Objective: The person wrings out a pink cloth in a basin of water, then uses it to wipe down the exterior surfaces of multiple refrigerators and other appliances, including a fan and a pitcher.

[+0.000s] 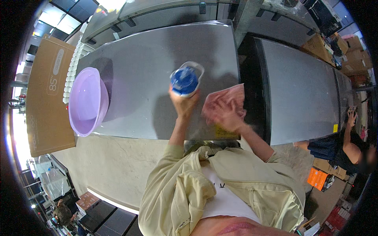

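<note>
My left hand [183,105] is closed around an upright container with a blue top [184,80] and a pale loop, maybe a handle, at its far side. Seen from above, its exact kind does not show. To the right, my right hand [228,118] presses on a pink cloth [232,96] at the right end of the grey table [138,70]. That hand is blurred, with its fingers over the bunched cloth. At the table's left end stands a round light-purple basin [87,102], apart from both hands.
A large cardboard box [49,98] stands beyond the table's left end. A second grey-topped table [303,90] lies to the right across a dark gap. Another person [348,145] is at its far right end. A metal frame [165,23] runs along the back.
</note>
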Demonstrator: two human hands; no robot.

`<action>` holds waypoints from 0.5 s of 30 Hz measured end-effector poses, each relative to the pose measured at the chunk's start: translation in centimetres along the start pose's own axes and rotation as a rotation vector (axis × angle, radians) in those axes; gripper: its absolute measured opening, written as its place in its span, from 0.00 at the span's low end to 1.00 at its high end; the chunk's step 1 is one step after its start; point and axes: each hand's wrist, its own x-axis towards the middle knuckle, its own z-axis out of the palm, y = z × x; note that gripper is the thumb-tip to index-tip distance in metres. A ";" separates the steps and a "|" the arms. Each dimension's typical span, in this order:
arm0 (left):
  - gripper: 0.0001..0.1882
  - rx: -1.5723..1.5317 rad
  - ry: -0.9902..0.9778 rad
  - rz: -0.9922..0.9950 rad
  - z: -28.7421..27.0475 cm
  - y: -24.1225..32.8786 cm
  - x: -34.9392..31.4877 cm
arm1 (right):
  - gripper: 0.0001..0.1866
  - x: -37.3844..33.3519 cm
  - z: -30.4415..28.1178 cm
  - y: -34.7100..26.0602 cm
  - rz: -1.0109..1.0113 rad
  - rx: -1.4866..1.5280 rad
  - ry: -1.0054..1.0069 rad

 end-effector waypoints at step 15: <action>0.24 0.424 0.368 -0.104 -22.3 -5.8 -6.1 | 0.27 26.9 13.5 1.1 0.542 0.792 -0.417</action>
